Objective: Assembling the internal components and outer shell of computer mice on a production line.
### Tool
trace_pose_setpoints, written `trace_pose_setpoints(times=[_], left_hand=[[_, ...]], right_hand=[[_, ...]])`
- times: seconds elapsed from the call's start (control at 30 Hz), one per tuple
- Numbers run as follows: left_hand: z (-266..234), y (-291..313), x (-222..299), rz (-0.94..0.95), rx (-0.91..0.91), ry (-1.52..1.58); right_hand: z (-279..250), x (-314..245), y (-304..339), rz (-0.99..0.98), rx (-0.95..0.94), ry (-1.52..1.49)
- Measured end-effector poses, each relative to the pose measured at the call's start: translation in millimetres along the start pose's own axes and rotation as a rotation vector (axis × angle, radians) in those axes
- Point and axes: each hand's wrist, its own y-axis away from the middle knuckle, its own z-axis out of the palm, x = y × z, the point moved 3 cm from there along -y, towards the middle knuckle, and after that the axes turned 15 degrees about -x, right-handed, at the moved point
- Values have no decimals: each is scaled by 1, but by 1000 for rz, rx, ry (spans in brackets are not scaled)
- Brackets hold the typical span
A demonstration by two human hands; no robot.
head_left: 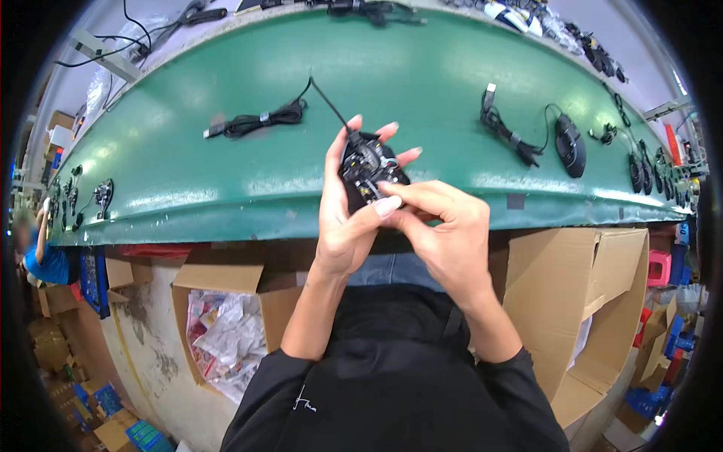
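Note:
An opened computer mouse (367,162), black with its inner parts and thin wires bare, rests in my left hand (339,218). The fingers of that hand wrap behind it and its thumb presses near the lower end. My right hand (444,226) pinches at the mouse's lower right edge, fingertips together; whatever lies between them is hidden. From the top of the mouse a black cable (325,98) runs up and left to a tied cable bundle (263,120) with a USB plug on the green bench (407,68).
To the right lie a whole black mouse (570,145) and its bundled cable (508,132); several more mice (646,167) sit beyond. An opened mouse (104,197) is at the left. Cardboard boxes (218,277) (550,294) stand below the bench. A person in blue (47,252) is far left.

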Motion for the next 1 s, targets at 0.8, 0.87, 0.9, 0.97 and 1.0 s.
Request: trace_pose_setpoints(times=[0.8,0.87,0.9,0.97,1.0], left_hand=[[-6,-14,-1,-224,-113,222],[-19,-12,-2,-247,-106,123],[-17,-13,-3,-245,-97,106],[-9,-15,-6,-260,-87,170],[-9,-13,-5,-275,-101,216]], right_hand=[[-222,68,452,1480,-120,473],[-222,91,477,1552,-418,352],[-223,102,483,1663,-376,217],[-234,110,488,1758,-278,101],[-239,113,496,1749,-220,122]])
